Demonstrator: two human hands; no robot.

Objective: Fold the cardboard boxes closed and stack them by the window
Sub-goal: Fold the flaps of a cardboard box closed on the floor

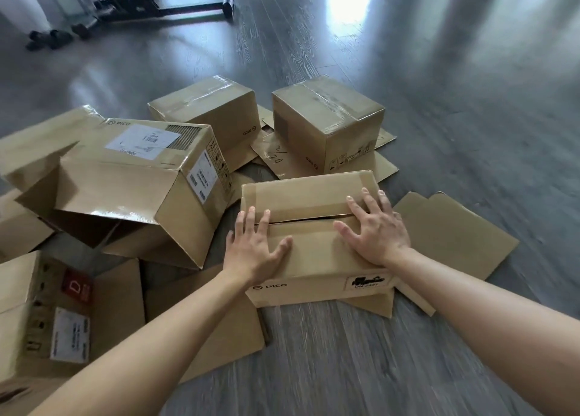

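I press my left hand [255,252] and right hand [375,228] flat on the box [314,236], fingers straight and spread, gripping nothing, I think to keep the two top flaps down. The box lies on the floor [345,353], near and centre. Its long axis runs left to right, the flap seam also.

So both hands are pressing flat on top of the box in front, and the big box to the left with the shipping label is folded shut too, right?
Not quite. Both hands, left hand and right hand, do press flat on the front box, but the big labelled box to its left is not shut: the head view shows it tipped on its side with its flaps open.
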